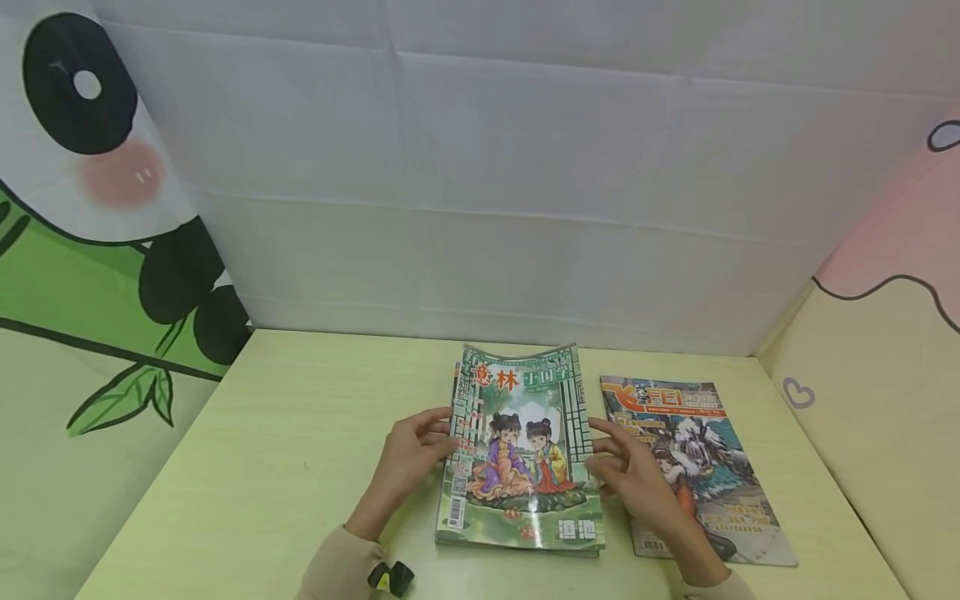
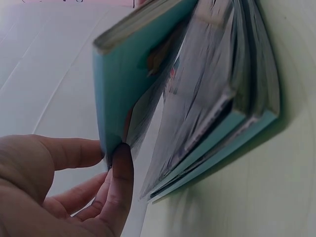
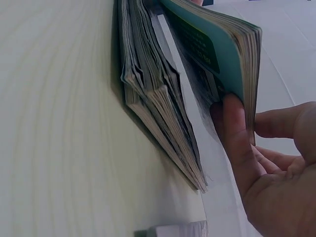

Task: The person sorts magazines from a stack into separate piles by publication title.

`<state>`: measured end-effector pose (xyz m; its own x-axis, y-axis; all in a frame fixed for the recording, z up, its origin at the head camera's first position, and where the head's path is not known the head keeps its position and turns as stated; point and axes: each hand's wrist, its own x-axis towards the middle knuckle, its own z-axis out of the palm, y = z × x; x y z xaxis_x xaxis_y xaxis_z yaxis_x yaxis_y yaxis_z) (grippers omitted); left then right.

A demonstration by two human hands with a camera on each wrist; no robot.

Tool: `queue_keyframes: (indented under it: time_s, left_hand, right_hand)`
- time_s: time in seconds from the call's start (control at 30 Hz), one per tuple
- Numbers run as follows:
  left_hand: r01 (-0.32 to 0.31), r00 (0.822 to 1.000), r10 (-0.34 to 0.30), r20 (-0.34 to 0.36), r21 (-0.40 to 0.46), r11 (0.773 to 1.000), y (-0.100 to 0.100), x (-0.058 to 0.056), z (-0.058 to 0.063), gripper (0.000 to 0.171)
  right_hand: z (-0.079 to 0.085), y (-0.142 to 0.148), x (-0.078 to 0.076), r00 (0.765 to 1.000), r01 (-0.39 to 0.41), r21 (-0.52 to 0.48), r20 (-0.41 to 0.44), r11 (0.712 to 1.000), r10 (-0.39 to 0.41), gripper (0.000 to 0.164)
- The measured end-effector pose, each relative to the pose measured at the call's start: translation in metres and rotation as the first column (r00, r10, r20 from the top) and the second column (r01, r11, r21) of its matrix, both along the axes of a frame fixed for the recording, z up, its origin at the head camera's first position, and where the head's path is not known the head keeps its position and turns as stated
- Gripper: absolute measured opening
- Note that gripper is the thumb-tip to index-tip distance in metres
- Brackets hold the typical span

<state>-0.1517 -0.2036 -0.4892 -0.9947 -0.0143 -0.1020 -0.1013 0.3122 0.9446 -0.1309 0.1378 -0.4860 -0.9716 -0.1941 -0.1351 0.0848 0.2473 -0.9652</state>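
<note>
Head view: two hands at the lower centre of the frame grip one magazine (image 1: pixel 525 458) by its opposite long edges. The left hand (image 1: pixel 416 454) is partly closed, its thumb and fingers pinching the spine edge; the right hand (image 1: pixel 637 475), closed to a similar degree, pinches the page edge. Both wrist views show a gap beneath this magazine, so it is held tilted above a stack of magazines (image 3: pixel 158 103), of which at least two spines can be made out in the left wrist view. Its far edge bows downward at the middle. Good handling would probably call for level wrists, a light and even pinch, and just enough sideways tension to limit the sag; the loose page side seems likelier to fan than the spine. A second magazine (image 1: pixel 720 467) lies flat at the lower right, partly behind the right forearm. All rest on, or are held over, a pale surface (image 1: pixel 285 467). No container is seen in any view; the stack lies directly on the surface. Beyond stand a white cloth (image 1: pixel 480 167) and, at upper left, a cartoon panel (image 1: pixel 78 192).
</note>
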Motion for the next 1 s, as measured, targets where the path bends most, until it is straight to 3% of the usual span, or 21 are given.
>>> queue_keyframes:
  time_s: [0.6, 1.0]
  left_hand:
    - [-0.014, 1.0, 0.014, -0.002, -0.008, 1.0, -0.002, -0.003, 0.0, 0.045]
    - [-0.005, 0.999, 0.007, 0.04, -0.028, 1.0, -0.023, -0.007, 0.015, 0.046]
  right_hand:
    - [-0.006, -0.005, 0.005, 0.999, 0.033, -0.047, -0.016, 0.998, -0.034, 0.067]
    - [0.002, -0.034, 0.009, 0.997, 0.078, -0.095, 0.004, 0.992, -0.078, 0.066]
